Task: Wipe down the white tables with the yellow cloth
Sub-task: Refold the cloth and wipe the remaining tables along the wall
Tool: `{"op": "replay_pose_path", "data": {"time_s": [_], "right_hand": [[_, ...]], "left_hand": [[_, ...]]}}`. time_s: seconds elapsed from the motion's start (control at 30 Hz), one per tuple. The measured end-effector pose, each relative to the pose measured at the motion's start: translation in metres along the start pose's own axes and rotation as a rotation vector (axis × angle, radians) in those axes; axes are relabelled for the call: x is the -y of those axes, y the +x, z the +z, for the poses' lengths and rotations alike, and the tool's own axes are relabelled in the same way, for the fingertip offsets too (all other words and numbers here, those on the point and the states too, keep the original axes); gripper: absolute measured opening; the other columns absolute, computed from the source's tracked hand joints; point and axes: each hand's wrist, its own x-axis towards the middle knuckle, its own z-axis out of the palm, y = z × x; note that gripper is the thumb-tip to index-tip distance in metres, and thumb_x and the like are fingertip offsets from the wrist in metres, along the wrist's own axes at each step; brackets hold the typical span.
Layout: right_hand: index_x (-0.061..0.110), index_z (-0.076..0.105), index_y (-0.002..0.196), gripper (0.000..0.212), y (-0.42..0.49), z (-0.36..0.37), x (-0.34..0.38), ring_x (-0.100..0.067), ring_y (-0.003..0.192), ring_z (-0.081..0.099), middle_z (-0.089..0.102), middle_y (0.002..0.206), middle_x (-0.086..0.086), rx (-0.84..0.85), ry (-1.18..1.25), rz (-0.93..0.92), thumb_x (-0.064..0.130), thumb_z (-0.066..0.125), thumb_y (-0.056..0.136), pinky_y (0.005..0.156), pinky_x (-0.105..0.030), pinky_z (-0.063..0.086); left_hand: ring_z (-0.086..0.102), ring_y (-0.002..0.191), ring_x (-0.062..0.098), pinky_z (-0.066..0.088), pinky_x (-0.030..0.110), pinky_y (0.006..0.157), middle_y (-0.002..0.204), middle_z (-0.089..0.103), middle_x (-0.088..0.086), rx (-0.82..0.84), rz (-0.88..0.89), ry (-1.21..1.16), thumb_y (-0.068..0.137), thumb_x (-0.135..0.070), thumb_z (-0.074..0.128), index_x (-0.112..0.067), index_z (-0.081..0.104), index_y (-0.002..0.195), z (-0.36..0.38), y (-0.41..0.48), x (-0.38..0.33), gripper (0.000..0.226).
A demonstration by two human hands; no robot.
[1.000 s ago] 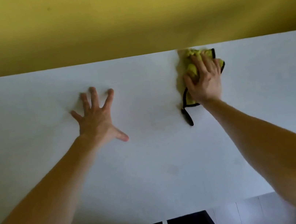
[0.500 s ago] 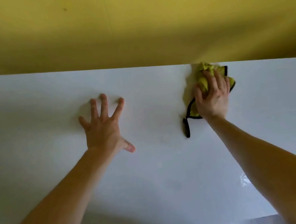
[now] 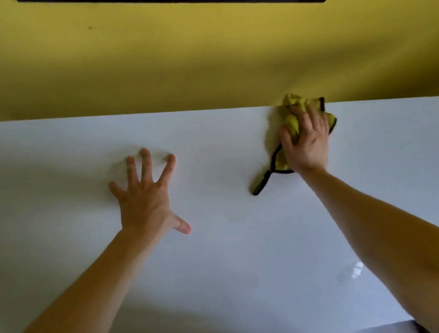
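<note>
Yellow cloth (image 3: 293, 124), bunched and edged in black, lies at the far edge of the white table (image 3: 241, 263), just where the top meets the yellow wall (image 3: 169, 68). In the head view, the only one, the right hand (image 3: 307, 141) covers most of it. The fingers are bent over the crumpled part and the thumb closes on its near left side, so the hand grips the cloth and presses it on the table together. A black loop (image 3: 261, 184) of the cloth trails out to the left and lies flat on the top, free of the hand.

The left hand (image 3: 143, 195) rests on the table well apart from the cloth, to its left. Its fingers are straight and spread wide, the thumb points to the right, and it holds nothing. I judge that it only props the body for the long reach.

The step in hand is, I think, the wiping of the back strip along the wall. The next move calls for a sweep sideways or back toward the body, with even pressure and the loop kept from folding under. Whether the near part of the top is wet or dry I cannot say surely; a small glare (image 3: 356, 270) beside the right forearm is perhaps only reflected light.
</note>
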Motion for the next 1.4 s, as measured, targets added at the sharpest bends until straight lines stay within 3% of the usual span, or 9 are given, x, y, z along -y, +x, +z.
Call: {"op": "replay_pose_path", "data": {"time_s": [0.13,0.33,0.47,0.67,0.77,0.93,1.03,1.23,1.4], "right_hand": [[0.014,0.059,0.150,0.064,-0.001,0.019,0.033,-0.041,0.154,0.042,0.050,0.162,-0.021,-0.104,-0.116,0.372,0.048,0.055,0.096,0.130,-0.064,0.022],[0.018,0.061,0.151,0.061,-0.023,0.064,0.190,-0.040,0.156,0.039,0.050,0.163,-0.021,0.200,0.040,-0.436,0.050,0.062,0.099,0.133,-0.058,0.016],[0.021,0.062,0.151,0.058,-0.001,0.035,0.125,-0.036,0.155,0.044,0.053,0.162,-0.016,0.261,0.069,-0.643,0.055,0.058,0.104,0.133,-0.054,0.023],[0.010,0.062,0.144,0.062,0.039,-0.049,-0.118,-0.047,0.136,0.052,0.059,0.145,-0.024,0.017,-0.110,-0.025,0.052,0.058,0.097,0.123,-0.061,0.035],[0.000,0.058,0.147,0.073,0.020,-0.031,-0.103,-0.050,0.153,0.038,0.048,0.160,-0.031,0.030,-0.096,0.189,0.051,0.050,0.096,0.130,-0.067,0.017],[0.013,0.063,0.142,0.062,-0.029,0.004,0.053,-0.047,0.145,0.045,0.054,0.152,-0.026,0.263,-0.013,-0.435,0.053,0.058,0.095,0.131,-0.060,0.020],[0.015,0.065,0.137,0.062,0.000,-0.014,0.009,-0.043,0.134,0.054,0.060,0.143,-0.019,0.272,0.021,-0.577,0.053,0.062,0.088,0.125,-0.058,0.032],[0.005,0.063,0.134,0.059,0.037,-0.087,-0.239,-0.040,0.160,0.033,0.045,0.167,-0.022,-0.031,-0.021,0.136,0.041,0.061,0.089,0.132,-0.058,0.021],[0.001,0.061,0.140,0.069,0.016,-0.060,-0.137,-0.041,0.159,0.036,0.046,0.165,-0.025,-0.063,0.006,0.347,0.043,0.059,0.085,0.134,-0.060,0.016]], "left_hand": [[-0.019,0.166,0.044,0.019,0.080,0.125,0.175,-0.032,0.009,0.019,-0.001,-0.012,0.041,-0.079,0.098,-0.047,-0.023,0.165,-0.001,0.002,-0.004,0.176],[-0.018,0.166,0.042,0.020,0.078,0.126,0.177,-0.029,0.007,0.017,-0.043,0.038,0.041,-0.083,0.095,-0.047,-0.014,0.167,-0.001,0.000,-0.009,0.171],[-0.014,0.167,0.043,0.023,0.076,0.126,0.179,-0.025,0.010,0.022,-0.065,0.050,0.040,-0.080,0.098,-0.045,-0.018,0.168,-0.003,0.000,-0.014,0.176],[-0.006,0.169,0.040,0.027,0.064,0.130,0.180,-0.018,0.015,0.029,-0.036,0.085,0.066,-0.053,0.103,-0.031,-0.010,0.173,-0.001,-0.016,-0.045,0.157],[-0.008,0.169,0.035,0.022,0.059,0.134,0.181,-0.020,0.013,0.042,0.056,0.081,0.070,-0.058,0.099,-0.032,-0.008,0.174,0.003,-0.029,-0.078,0.151],[-0.009,0.169,0.038,0.023,0.059,0.133,0.179,-0.022,0.017,0.047,0.028,0.093,0.062,-0.072,0.096,-0.026,-0.021,0.171,0.004,-0.033,-0.135,0.166],[-0.007,0.169,0.039,0.028,0.062,0.131,0.181,-0.018,0.016,-0.004,0.029,0.014,0.057,-0.072,0.099,-0.026,-0.020,0.171,-0.001,-0.024,-0.165,0.171],[-0.015,0.166,0.046,0.027,0.074,0.126,0.177,-0.031,0.008,0.061,0.159,0.215,0.055,-0.071,0.099,-0.044,-0.029,0.164,-0.006,0.008,-0.211,0.171],[-0.008,0.166,0.048,0.034,0.073,0.122,0.179,-0.024,0.011,0.037,0.155,0.274,0.051,-0.074,0.099,-0.045,-0.029,0.164,-0.006,0.010,-0.208,0.173]]}}
